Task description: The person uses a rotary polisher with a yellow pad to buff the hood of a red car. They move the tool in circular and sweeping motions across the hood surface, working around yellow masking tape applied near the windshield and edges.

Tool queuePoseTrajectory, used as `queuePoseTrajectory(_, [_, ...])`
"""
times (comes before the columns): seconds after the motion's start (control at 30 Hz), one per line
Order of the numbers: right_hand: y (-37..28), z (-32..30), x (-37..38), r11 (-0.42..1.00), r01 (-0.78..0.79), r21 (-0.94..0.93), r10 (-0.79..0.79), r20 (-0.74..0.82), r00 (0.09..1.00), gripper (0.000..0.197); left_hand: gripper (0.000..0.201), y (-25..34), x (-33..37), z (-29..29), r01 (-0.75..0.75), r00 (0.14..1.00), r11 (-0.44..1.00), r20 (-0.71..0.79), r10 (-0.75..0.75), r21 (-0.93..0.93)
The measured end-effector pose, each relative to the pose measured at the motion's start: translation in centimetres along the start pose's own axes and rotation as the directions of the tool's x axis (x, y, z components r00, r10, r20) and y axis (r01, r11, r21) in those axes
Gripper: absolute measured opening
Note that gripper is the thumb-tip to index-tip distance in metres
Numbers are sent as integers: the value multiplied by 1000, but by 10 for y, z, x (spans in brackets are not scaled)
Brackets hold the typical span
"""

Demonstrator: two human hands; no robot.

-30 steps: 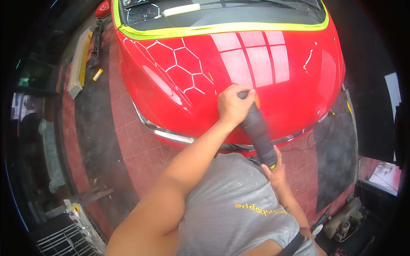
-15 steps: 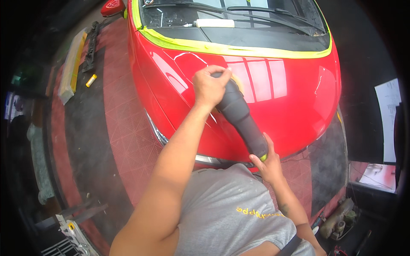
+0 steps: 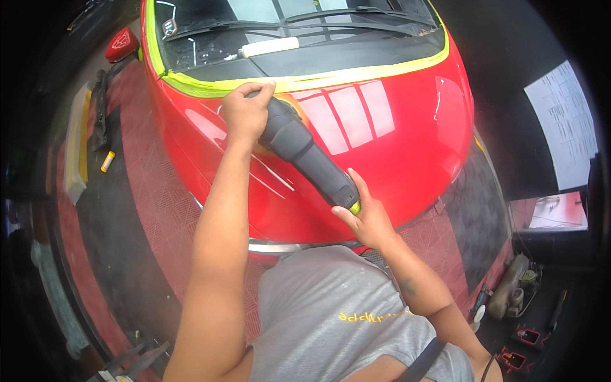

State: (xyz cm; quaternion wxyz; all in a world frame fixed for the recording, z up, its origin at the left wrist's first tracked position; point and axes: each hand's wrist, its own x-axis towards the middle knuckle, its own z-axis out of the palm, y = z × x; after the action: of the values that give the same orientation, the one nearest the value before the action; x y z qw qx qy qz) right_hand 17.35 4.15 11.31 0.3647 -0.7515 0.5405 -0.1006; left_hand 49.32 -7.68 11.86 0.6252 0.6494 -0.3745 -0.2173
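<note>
polisher: the dark polisher (image 3: 312, 162) lay slantwise over the car, its head at the upper left of the red hood (image 3: 414, 165), close to the tape.
tape: yellow-green tape (image 3: 382, 72) ran along the hood's upper edge beneath the windshield, so the masking there looked done.
hood: the paint was glossy and mirrored bright panes (no line showed between treated and untreated paint), so how much had been covered could not be told.
what was left: with the pad (image 3: 300, 110) at the hood and both hands on the machine, the pass seemed midway rather than finished; the pad's working face was hidden.
bottle: a white bottle (image 3: 270, 46) lay on its side at the base of the windshield, out of the hands.
left hand: the left hand (image 3: 245, 116) was curled over the polisher's head, gripping it from above.
left arm: it reached far forward, only slightly bent, the forearm nearly upright in view.
right hand: the right hand (image 3: 370, 219) clasped the rear end, thumb on the near side, fingers beyond.
right arm: it was bent at the elbow, the forearm angled up and leftward, nearer the body.
</note>
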Motion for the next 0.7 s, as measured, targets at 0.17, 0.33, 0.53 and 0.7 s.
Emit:
queuePoseTrajectory(0.17, [33,-20,-14,992,11,125,3,-112,994,89,32,13,-9,62,-81,994,990,82,72,112])
queuePoseTrajectory(0.33, [71,-47,-21,967,-60,247,108,-187,976,79,27,42,-21,144,-57,965,991,262,23,124])
queuePoseTrajectory(0.53, [150,-66,-44,944,-119,309,207,-269,941,75,22,62,-58,243,-20,916,992,400,-30,122])
queuePoseTrajectory(0.7, [162,-70,-66,899,-198,391,301,-222,927,79,24,68,-83,261,2,884,987,462,-77,160])
